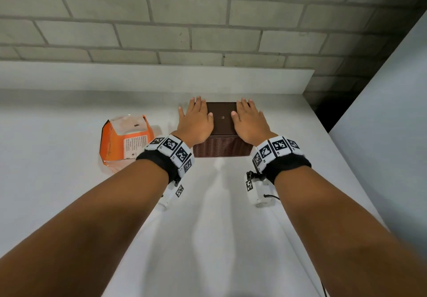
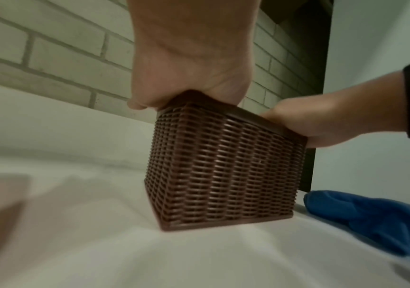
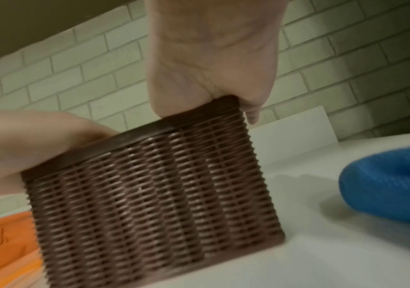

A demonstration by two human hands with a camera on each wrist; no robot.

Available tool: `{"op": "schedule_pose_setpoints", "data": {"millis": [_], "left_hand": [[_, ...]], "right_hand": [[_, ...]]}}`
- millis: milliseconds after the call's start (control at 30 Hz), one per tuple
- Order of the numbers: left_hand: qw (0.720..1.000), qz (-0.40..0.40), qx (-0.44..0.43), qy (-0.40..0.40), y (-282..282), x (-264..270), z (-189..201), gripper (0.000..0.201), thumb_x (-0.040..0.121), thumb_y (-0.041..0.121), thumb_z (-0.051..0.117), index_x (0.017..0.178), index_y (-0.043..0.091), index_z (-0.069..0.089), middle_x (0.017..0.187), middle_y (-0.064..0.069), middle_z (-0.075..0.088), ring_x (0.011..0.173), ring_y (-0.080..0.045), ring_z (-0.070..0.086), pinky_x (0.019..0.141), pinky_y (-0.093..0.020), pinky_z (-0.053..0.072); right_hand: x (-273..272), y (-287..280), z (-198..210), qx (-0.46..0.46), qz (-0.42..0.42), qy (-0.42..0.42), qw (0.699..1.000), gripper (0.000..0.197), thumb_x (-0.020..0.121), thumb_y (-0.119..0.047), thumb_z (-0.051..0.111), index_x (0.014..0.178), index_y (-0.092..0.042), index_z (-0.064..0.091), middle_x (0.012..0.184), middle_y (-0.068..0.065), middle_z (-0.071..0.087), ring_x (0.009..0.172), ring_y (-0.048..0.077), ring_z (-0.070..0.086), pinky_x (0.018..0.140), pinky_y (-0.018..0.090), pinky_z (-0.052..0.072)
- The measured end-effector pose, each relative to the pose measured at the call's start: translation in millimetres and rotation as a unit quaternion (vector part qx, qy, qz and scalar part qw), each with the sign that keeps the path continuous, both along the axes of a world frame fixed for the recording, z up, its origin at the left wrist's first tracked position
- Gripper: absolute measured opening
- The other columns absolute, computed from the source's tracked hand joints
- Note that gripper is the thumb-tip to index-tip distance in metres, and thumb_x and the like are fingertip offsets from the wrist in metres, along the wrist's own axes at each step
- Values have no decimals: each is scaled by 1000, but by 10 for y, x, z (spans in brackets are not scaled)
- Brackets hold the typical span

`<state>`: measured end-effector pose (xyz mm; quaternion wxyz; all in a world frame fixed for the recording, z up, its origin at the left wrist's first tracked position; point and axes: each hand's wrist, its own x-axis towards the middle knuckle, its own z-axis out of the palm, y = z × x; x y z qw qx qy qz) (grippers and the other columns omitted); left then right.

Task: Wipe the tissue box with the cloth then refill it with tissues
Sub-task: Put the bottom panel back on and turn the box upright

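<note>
A brown wicker tissue box (image 1: 221, 150) with a flat dark lid stands on the white counter (image 1: 69, 192) near the back. My left hand (image 1: 195, 121) lies flat on the left part of the lid and my right hand (image 1: 250, 121) on the right part, fingers straight, thumbs pointing inward. In the left wrist view the palm (image 2: 189, 68) presses the lid of the box (image 2: 223, 171). The right wrist view shows the same on the box (image 3: 149, 194). A crumpled blue cloth (image 2: 376, 220) (image 3: 391, 183) lies on the counter right of the box, hidden in the head view.
An opened orange tissue pack (image 1: 124, 141) lies left of the box. A low white ledge (image 1: 161, 77) and a brick wall (image 1: 184, 19) run behind. A white panel (image 1: 381, 111) stands on the right, past a dark gap (image 1: 323, 116).
</note>
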<state>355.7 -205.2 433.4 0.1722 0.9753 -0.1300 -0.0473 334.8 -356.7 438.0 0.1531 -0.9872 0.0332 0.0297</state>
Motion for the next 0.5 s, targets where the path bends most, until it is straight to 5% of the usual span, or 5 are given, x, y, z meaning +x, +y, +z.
{"op": "schedule_pose_setpoints", "data": {"millis": [333,433,500], "left_hand": [[999,6,-47,-2,-11,39,-33,57,101,25,25,150,2,7,161,-12,3,149,-26,-1,120,-46,3],[973,53,-220,46,20,62,-8,61,101,27,28,150,3,-1,161,-12,-4,149,-24,-3,121,-40,2],[922,147,-336,126,31,102,15,66,100,41,24,151,6,0,161,-12,1,148,-26,8,121,-37,8]], "right_hand": [[31,2,-33,53,-5,3,999,56,102,-31,21,152,-8,9,162,6,2,150,20,-3,122,40,8],[38,-34,17,225,-56,-4,973,60,102,-32,29,152,-9,5,162,7,0,150,20,1,121,33,5],[119,-106,34,348,-154,24,925,62,102,-38,26,153,-10,5,161,9,4,149,24,10,120,34,9]]}}
